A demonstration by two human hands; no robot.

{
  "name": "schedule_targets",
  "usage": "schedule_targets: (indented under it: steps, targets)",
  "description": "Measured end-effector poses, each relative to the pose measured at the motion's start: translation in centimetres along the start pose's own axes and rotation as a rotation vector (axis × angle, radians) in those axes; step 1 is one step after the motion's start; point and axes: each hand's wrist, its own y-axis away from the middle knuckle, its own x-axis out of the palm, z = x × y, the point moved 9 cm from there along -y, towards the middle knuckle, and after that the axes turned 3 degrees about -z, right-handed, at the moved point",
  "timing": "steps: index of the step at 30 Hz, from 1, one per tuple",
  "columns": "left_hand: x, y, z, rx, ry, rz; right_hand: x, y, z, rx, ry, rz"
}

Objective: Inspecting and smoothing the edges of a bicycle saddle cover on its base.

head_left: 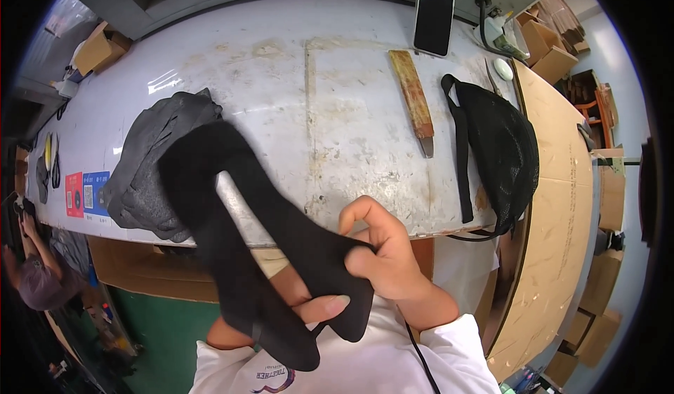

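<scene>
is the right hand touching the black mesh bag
No, the right hand grips the black fabric piece, apart from the black mesh bag.

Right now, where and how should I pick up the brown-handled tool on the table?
Probably by the middle of its long handle, from above: it lies flat, and the narrow metal tip points your way, best kept clear of.

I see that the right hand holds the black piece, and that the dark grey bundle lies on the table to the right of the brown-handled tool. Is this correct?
Not quite: in the head view, the dark grey bundle lies on the table to the left of the brown-handled tool. The right hand does hold the black piece.
</scene>
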Motion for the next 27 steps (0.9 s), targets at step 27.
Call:
schedule_targets:
  steps: [27]
  targets:
    - [-2.0,0.4,-1.0,-0.179,0.048,-0.216,-2.0,0.5,4.7,-0.305,0.286,-0.109]
